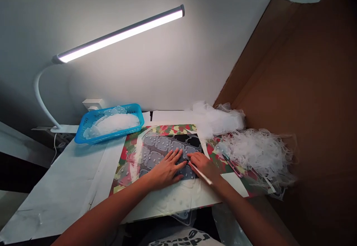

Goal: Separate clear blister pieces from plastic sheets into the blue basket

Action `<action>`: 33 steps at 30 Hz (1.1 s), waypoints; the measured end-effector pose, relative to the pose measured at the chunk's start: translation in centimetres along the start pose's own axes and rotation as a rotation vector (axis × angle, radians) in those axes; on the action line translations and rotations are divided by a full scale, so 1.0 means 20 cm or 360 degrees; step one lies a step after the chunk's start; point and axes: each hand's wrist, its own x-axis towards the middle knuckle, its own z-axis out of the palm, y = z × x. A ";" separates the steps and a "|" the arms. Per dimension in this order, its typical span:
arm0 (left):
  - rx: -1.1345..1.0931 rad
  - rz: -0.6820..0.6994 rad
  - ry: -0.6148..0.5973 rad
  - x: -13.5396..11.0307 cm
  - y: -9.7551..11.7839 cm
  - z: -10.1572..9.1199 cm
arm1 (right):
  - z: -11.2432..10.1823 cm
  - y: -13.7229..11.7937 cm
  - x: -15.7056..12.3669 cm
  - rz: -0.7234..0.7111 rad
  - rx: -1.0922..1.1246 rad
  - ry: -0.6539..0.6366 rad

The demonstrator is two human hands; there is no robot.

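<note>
A clear plastic sheet with rows of moulded, rounded shapes [153,160] lies on a dark backing over a patterned board [118,177]. Toward its upper right, several outlines show plain black [193,142]. My left hand [167,170] rests flat on the sheet, its fingers spread. Close beside it, my right hand [205,166] grips a slim white pen-shaped tool [202,175]. The tool's dark tip meets the sheet near my left fingertips. Whether that tip is a blade or a point is too small to tell.
At the back left stands a blue basket [95,140] holding clear plastic pieces. A heap of stringy clear scraps [259,151] lies on the right, with a thin pink-and-dark tool [232,165] beside it. White film [220,119] lies behind. A lamp [122,34] hangs above; cardboard [301,90] stands at right.
</note>
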 end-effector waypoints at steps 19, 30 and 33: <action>-0.1977 -0.0978 -0.0066 0.43 -0.07 -0.04 | -0.22 -0.04 0.01 0.0660 0.0917 0.0306; -0.1832 -0.0865 0.0256 0.40 -0.01 0.00 | -0.20 0.14 0.19 0.0821 0.1202 0.0099; -0.1837 -0.0818 0.0330 0.39 0.00 0.00 | -0.17 0.16 0.19 0.0815 0.1146 0.0150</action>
